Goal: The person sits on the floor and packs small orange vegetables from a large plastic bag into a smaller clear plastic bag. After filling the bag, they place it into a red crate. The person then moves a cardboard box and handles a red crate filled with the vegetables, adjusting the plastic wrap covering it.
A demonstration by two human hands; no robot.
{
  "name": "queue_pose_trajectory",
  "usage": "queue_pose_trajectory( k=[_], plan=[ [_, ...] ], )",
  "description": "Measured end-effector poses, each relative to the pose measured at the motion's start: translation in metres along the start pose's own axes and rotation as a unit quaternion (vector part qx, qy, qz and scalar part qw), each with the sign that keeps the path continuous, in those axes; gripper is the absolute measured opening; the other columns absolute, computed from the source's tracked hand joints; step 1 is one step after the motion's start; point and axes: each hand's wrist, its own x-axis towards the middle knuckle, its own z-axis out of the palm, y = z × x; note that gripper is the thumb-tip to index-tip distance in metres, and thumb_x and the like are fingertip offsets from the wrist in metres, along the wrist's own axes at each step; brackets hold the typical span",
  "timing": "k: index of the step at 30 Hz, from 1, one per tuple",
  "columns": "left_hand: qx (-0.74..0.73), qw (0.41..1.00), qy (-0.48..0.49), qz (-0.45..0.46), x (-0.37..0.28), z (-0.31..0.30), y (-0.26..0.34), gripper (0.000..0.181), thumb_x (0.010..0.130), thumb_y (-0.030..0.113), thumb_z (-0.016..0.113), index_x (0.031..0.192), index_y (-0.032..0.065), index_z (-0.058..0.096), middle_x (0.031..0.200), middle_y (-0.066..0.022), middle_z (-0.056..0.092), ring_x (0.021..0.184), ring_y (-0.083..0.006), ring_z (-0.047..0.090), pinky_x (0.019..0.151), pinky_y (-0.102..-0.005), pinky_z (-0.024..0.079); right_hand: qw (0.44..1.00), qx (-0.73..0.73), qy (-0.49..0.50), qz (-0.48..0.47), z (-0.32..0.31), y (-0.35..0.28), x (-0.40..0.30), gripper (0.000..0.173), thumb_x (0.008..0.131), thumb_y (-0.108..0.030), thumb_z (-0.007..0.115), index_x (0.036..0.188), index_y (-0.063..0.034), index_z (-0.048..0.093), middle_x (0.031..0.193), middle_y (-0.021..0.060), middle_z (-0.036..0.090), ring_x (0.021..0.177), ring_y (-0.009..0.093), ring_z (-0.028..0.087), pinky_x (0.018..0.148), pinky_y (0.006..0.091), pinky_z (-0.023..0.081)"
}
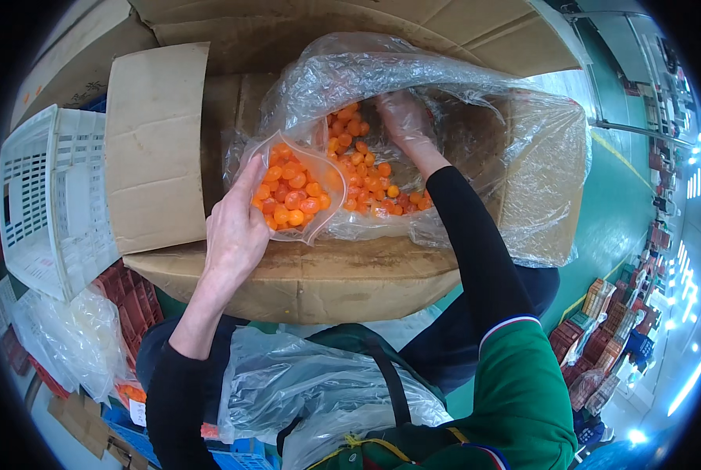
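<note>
My left hand (236, 226) grips the left rim of a clear plastic pouch (330, 182) whose mouth gapes towards me. Glossy small orange fruits (292, 194), perhaps candied, fill much of it. The pouch rests inside an open cardboard carton (303, 282), lined with a crinkled clear plastic bag (374, 70). More loose orange fruits (362, 170) lie in the liner, right beside the pouch. Deep in the liner, my right hand (406, 120) reaches to the far side of these fruits; its fingertips are hidden under the film, so any grasp cannot be seen.
Carton flaps (156, 147) stick out around the opening. To the left stands a white slotted plastic crate (57, 200), above red crates (130, 311) and a clear plastic bag (74, 335). Clear plastic (303, 382) covers my lap. Stacked crates (597, 329) line the green floor at right.
</note>
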Motion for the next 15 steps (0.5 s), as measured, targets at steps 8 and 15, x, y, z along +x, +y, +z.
queue_pose_trajectory(
  k=[8, 15],
  plan=[
    [0.018, 0.999, 0.035, 0.011, 0.001, 0.003, -0.013, 0.066, 0.078, -0.006, 0.041, 0.142, 0.0069, 0.042, 0.133, -0.0176, 0.055, 0.118, -0.0394, 0.054, 0.101, -0.0447, 0.043, 0.528, 0.728, -0.250, 0.359, -0.081, -0.024, -0.026, 0.031, 0.097, -0.034, 0.054, 0.110, -0.0064, 0.062, 0.093, 0.0082, 0.064, 0.080, 0.026, 0.066, 0.061, 0.0330, 0.056],
    [0.104, 0.994, 0.021, -0.027, 0.001, -0.005, 0.000, 0.068, 0.077, -0.001, 0.045, 0.143, 0.0122, 0.043, 0.128, -0.0181, 0.059, 0.111, -0.0391, 0.059, 0.095, -0.0481, 0.046, 0.458, 0.799, -0.350, 0.173, -0.183, -0.130, -0.070, 0.045, 0.097, -0.044, 0.053, 0.116, -0.0034, 0.060, 0.116, 0.0134, 0.060, 0.103, 0.027, 0.063, 0.087, 0.0422, 0.053]
  ],
)
